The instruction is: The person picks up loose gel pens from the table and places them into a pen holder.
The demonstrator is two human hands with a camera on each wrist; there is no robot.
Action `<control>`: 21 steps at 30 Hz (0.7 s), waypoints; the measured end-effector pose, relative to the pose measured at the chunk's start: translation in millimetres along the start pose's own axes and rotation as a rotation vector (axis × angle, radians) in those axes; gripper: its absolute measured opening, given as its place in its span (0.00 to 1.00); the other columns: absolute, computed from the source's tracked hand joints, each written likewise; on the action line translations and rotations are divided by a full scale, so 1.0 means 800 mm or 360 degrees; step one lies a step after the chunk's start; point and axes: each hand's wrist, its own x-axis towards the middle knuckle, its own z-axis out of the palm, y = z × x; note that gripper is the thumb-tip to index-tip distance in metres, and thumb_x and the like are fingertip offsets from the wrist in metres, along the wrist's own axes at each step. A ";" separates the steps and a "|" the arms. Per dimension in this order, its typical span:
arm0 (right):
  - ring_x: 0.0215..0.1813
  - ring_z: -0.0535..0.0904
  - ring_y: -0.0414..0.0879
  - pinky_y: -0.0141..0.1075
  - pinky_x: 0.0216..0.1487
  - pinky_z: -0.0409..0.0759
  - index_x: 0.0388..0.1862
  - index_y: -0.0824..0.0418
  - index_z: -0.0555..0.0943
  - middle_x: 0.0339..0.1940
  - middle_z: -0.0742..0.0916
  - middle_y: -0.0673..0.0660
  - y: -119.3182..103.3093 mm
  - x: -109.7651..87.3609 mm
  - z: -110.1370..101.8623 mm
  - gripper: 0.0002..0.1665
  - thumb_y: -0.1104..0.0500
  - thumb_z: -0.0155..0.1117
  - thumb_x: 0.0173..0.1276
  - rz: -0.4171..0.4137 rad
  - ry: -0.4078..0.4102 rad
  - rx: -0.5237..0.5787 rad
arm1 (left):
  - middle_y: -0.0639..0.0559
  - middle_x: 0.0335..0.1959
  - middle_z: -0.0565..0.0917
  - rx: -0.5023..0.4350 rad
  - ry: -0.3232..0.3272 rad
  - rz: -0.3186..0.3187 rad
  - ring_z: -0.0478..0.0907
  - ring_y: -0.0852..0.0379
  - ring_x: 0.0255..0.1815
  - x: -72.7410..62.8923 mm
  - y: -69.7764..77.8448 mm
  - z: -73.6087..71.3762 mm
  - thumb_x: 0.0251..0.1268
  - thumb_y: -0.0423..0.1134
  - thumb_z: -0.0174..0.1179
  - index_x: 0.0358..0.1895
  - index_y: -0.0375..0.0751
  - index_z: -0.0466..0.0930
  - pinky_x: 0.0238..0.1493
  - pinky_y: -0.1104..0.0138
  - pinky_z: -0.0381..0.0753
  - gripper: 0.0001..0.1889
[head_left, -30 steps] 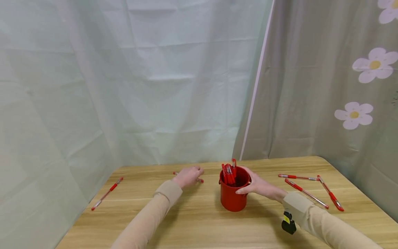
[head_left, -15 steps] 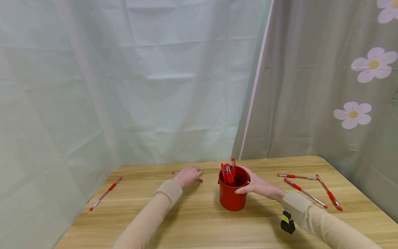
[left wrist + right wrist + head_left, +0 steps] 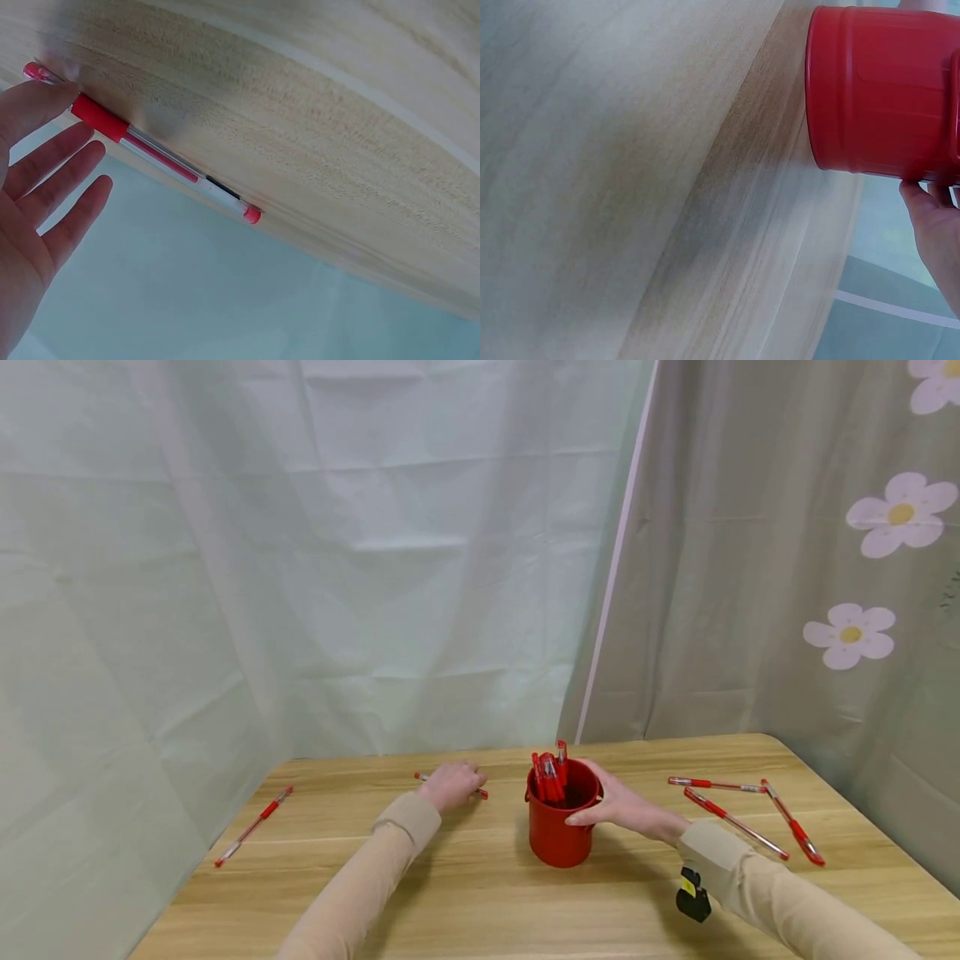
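Note:
My left hand (image 3: 451, 786) is at a red gel pen (image 3: 161, 156) lying on the table, its thumb and a finger pinching it near the capped end. The other fingers (image 3: 82, 210) are spread beside it; in the head view the hand covers the pen's middle. My right hand (image 3: 618, 800) grips a small red bucket (image 3: 558, 839), the thumb at the near side and the fingers round the back. The bucket stands upright, with several red gel pens (image 3: 550, 777) leaning inside its left part. In the right wrist view, fingertips (image 3: 913, 193) touch the bucket's side.
Three more gel pens lie at the table's right: one lengthwise at the back (image 3: 716, 785), one slanting (image 3: 735, 822), one furthest right (image 3: 792, 822). Another pen (image 3: 253, 827) lies far left. A wooden table (image 3: 480, 910) bears everything; curtains (image 3: 412, 568) hang behind it.
Both hands, the bucket and the pens stay in place. The head view shifts only very slightly.

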 end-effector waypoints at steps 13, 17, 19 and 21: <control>0.59 0.65 0.52 0.45 0.53 0.67 0.66 0.56 0.57 0.59 0.71 0.58 0.002 0.001 -0.001 0.45 0.61 0.70 0.53 0.0001 -0.0006 0.0005 | 0.54 0.25 0.72 0.0005 -0.0027 -0.0018 0.73 0.58 0.28 0.003 -0.001 0.007 0.52 0.38 0.66 0.28 0.48 0.76 0.27 0.68 0.74 0.06; 0.59 0.65 0.53 0.45 0.52 0.67 0.66 0.57 0.56 0.59 0.71 0.58 0.003 0.002 -0.001 0.45 0.61 0.70 0.53 -0.0001 -0.0013 0.0010 | 0.54 0.24 0.72 -0.0004 -0.0007 -0.0007 0.73 0.58 0.27 0.004 -0.001 0.008 0.52 0.38 0.66 0.27 0.48 0.76 0.26 0.68 0.74 0.07; 0.59 0.65 0.53 0.45 0.52 0.67 0.66 0.56 0.56 0.59 0.71 0.58 0.004 0.001 -0.001 0.45 0.61 0.70 0.53 0.0001 -0.0011 0.0006 | 0.54 0.24 0.72 -0.0010 0.0004 0.0003 0.73 0.59 0.27 0.004 -0.001 0.008 0.52 0.38 0.66 0.26 0.48 0.75 0.25 0.68 0.74 0.07; 0.59 0.65 0.52 0.45 0.52 0.67 0.66 0.56 0.56 0.59 0.71 0.57 0.003 0.001 -0.001 0.45 0.61 0.70 0.53 0.0011 -0.0005 0.0003 | 0.55 0.23 0.72 -0.0021 0.0018 0.0017 0.73 0.59 0.26 0.005 -0.002 0.008 0.52 0.38 0.66 0.26 0.47 0.75 0.25 0.69 0.74 0.07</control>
